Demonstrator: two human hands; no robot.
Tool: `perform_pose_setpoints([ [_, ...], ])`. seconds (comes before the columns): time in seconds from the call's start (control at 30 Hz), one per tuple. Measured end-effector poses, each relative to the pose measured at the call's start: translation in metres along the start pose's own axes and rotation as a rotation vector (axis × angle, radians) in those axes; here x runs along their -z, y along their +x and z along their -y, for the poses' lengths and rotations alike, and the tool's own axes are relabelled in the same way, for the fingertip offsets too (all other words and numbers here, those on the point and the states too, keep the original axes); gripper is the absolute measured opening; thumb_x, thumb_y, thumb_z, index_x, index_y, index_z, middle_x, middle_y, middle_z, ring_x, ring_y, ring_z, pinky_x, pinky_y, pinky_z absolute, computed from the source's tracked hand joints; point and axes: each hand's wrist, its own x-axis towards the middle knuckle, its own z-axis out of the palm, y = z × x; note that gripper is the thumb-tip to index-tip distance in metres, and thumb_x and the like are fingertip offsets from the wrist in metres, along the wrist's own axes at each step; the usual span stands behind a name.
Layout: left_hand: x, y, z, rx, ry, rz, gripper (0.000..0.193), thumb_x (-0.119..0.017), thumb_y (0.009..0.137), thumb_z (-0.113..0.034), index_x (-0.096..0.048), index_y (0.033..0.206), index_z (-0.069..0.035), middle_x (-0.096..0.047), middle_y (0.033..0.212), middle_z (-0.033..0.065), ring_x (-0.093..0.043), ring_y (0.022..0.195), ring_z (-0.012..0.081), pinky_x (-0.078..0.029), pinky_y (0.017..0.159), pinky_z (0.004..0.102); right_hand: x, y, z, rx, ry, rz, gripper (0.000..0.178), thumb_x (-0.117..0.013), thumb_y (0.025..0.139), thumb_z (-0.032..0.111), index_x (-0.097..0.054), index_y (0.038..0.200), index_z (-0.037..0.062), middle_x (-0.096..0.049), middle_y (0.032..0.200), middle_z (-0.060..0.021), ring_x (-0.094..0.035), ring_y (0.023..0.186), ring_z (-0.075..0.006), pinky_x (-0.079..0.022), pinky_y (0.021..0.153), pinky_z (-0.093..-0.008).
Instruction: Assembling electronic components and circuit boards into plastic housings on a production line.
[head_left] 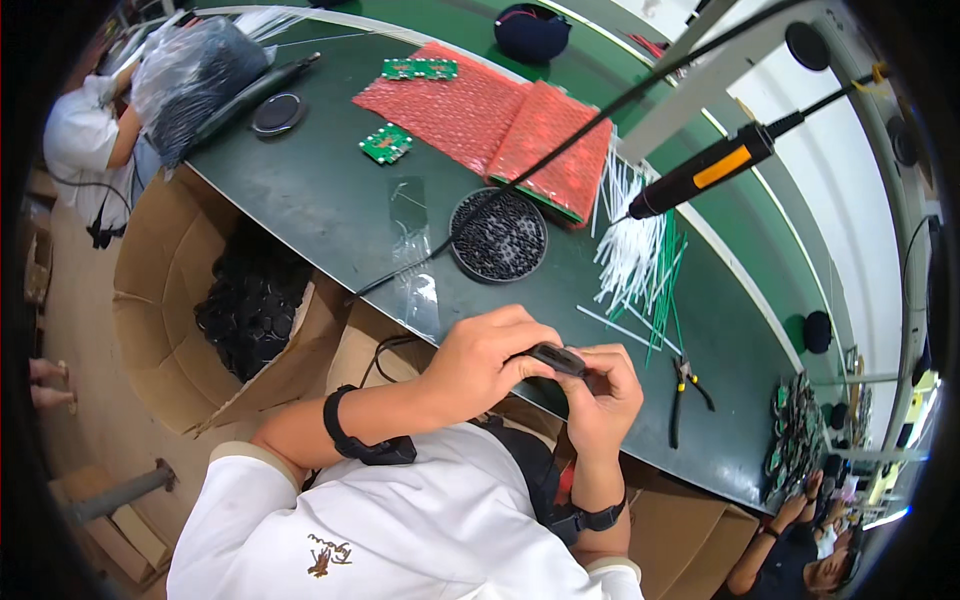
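Black plastic, seemingly a small casing (558, 358), is gripped between the left hand (470, 365) and the right hand (602, 400), just over the near edge of the dark green table (320, 190). The fingers of both hands are bent and nearly closed on it, thumbs and fingertips pinching its two ends; they cover part of it, so its full outline is hard to judge. A black strap (337, 420) rings the left wrist, nearer the body than the fingers.

To the right of the fingers lie pliers (676, 415) with black and yellow handles, spread apart. Beyond the fingers and slightly left, a round dish (503, 281) holds many small black parts (497, 225); a clear plastic bag (418, 290) lies left of it. Well to the left of the fingers, a cardboard box (150, 275) holds a heap of black pieces (258, 308).

Beyond the fingers to the right, thin white strips (622, 250) and green strips (668, 275) lie loosely piled, with an electric screwdriver (700, 172) hanging above. Farther beyond, left of the strips, a green circuit board (386, 144) lies near red bubble wrap (450, 110).
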Motion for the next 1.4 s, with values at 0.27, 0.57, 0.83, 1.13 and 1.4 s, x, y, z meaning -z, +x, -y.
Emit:
perform_pose_setpoints([
  [0.27,-0.005,-0.001,0.000,-0.028,0.023,-0.013,0.028,-0.083,0.081,-0.011,-0.076,0.106,-0.002,-0.073,0.096,0.0124,-0.070,0.083,0.0268,-0.056,0.072,0.0355,0.001,0.000,-0.003,0.008,0.033,-0.009,0.021,-0.083,0.079,-0.009,-0.070,0.093,-0.0023,-0.070,0.097,-0.0126,-0.071,0.091,-0.0195,-0.058,0.082,-0.0309],
  [0.57,0.001,0.002,0.000,0.039,-0.006,0.057,0.031,-0.083,0.080,-0.011,-0.078,0.110,-0.003,-0.077,0.096,0.0119,-0.071,0.083,0.0259,-0.057,0.074,0.0356,0.010,0.008,-0.003,-0.094,0.176,0.115,0.024,-0.083,0.081,-0.007,-0.068,0.099,-0.0023,-0.068,0.107,-0.0114,-0.071,0.098,-0.0182,-0.059,0.086,-0.0298],
  [0.83,0.003,0.005,-0.003,0.065,-0.009,0.084,0.032,-0.082,0.080,-0.011,-0.079,0.111,-0.003,-0.077,0.096,0.0122,-0.072,0.085,0.0256,-0.057,0.075,0.0352,0.010,0.007,-0.006,-0.056,0.173,0.110,0.022,-0.081,0.081,-0.009,-0.068,0.097,-0.0034,-0.069,0.106,-0.0131,-0.071,0.097,-0.0193,-0.060,0.084,-0.0305],
  [1.13,0.003,0.005,-0.002,0.086,-0.029,0.122,0.032,-0.083,0.080,-0.009,-0.079,0.111,-0.003,-0.077,0.098,0.0107,-0.071,0.089,0.0237,-0.057,0.078,0.0342,0.010,0.007,-0.007,-0.038,0.159,0.078,0.020,-0.082,0.079,-0.008,-0.069,0.094,-0.0035,-0.070,0.100,-0.0140,-0.072,0.095,-0.0210,-0.060,0.084,-0.0315],
  [1.4,-0.002,0.005,-0.002,0.050,0.053,0.068,0.027,-0.083,0.081,-0.011,-0.077,0.106,-0.003,-0.076,0.096,0.0098,-0.070,0.085,0.0229,-0.056,0.075,0.0335,0.011,0.008,-0.010,-0.062,0.182,0.072,0.020,-0.082,0.079,-0.010,-0.070,0.093,-0.0029,-0.070,0.098,-0.0141,-0.073,0.095,-0.0220,-0.060,0.083,-0.0322],
])
